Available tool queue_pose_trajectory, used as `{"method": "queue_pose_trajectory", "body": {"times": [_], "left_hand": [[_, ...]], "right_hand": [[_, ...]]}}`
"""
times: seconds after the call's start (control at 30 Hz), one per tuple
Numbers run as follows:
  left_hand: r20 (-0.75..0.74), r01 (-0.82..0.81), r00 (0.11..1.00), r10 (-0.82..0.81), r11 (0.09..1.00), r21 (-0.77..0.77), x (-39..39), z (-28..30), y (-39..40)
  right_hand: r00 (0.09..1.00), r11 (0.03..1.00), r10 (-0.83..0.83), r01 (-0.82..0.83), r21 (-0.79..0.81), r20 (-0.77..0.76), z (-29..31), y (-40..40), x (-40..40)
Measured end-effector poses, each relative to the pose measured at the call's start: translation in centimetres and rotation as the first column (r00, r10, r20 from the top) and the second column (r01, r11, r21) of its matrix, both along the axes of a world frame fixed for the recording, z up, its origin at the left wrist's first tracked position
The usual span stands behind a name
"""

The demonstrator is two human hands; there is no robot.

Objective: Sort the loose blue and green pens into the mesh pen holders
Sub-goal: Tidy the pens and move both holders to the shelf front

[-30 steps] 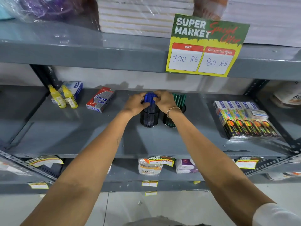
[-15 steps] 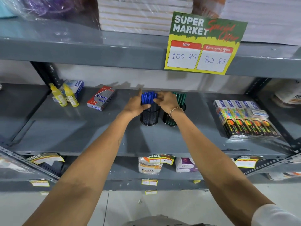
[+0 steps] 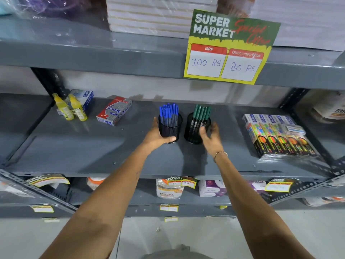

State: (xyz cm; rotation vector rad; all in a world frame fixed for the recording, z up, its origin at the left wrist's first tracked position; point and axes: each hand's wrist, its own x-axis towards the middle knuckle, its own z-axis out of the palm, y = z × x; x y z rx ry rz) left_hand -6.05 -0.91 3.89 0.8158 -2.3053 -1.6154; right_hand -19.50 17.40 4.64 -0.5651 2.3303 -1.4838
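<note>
Two hands: left hand [image 3: 155, 136] grasps blue-pen holder [image 3: 170, 128]; right hand [image 3: 211, 136] released beside green-pen holder [image 3: 194, 129].

The scene is evenly and fairly brightly lit by soft light from above and in front, with no harsh hotspots. Glare shows on the plastic wrap of the stacked packs [image 3: 149, 17] at the top of the frame and on the wrapped marker boxes [image 3: 280, 135] at the right. The upper shelf [image 3: 93, 57] casts a dim band on the wall behind the middle shelf. Soft shadows fall on the grey shelf surface below both forearms. The right hand [image 3: 211, 136] is smeared by motion blur; the left hand [image 3: 155, 136] is sharper. Wide-angle distortion bends the shelf edges at the lower left and right corners, where detail softens.
</note>
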Motion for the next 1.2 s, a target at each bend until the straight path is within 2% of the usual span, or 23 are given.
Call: {"method": "queue_pose_trajectory", "body": {"times": [0.1, 0.2, 0.3, 0.5, 0.7, 0.97, 1.2], "left_hand": [[-0.074, -0.052, 0.996, 0.052, 0.999, 0.004, -0.1, -1.0, 0.9], [-0.112, -0.147, 0.983, 0.145, 0.989, -0.010, -0.2, -1.6, 1.7], [-0.087, -0.212, 0.974, 0.207, 0.976, -0.054, -0.3, -1.9, 1.9], [0.023, -0.133, 0.990, 0.138, 0.978, -0.163, 0.6, -1.2, 2.0], [0.051, -0.096, 0.993, 0.107, 0.979, -0.179, 3.4, -0.9, 4.2], [0.071, -0.046, 0.996, 0.060, 0.982, -0.186, 6.4, -1.0, 6.8], [0.059, -0.041, 0.997, 0.056, 0.972, -0.231, 8.0, -1.1, 8.2]], "right_hand": [[0.993, 0.994, 0.110, -0.109, 0.025, -0.036, -0.8, -0.7, 0.3], [0.996, 0.995, 0.074, -0.071, 0.074, -0.048, -1.3, -1.0, 0.0], [0.998, 0.997, 0.027, -0.023, 0.069, -0.059, -1.7, -1.0, -0.2], [0.997, 0.998, 0.042, -0.039, 0.048, -0.062, -1.6, 0.2, 0.8], [0.995, 0.998, 0.026, -0.020, 0.054, -0.099, -1.9, 2.7, 3.2], [0.998, 0.999, 0.046, -0.047, 0.000, -0.047, -2.5, 6.2, 6.0], [0.998, 0.999, 0.047, -0.046, 0.020, -0.044, -2.3, 7.2, 7.2]]}}
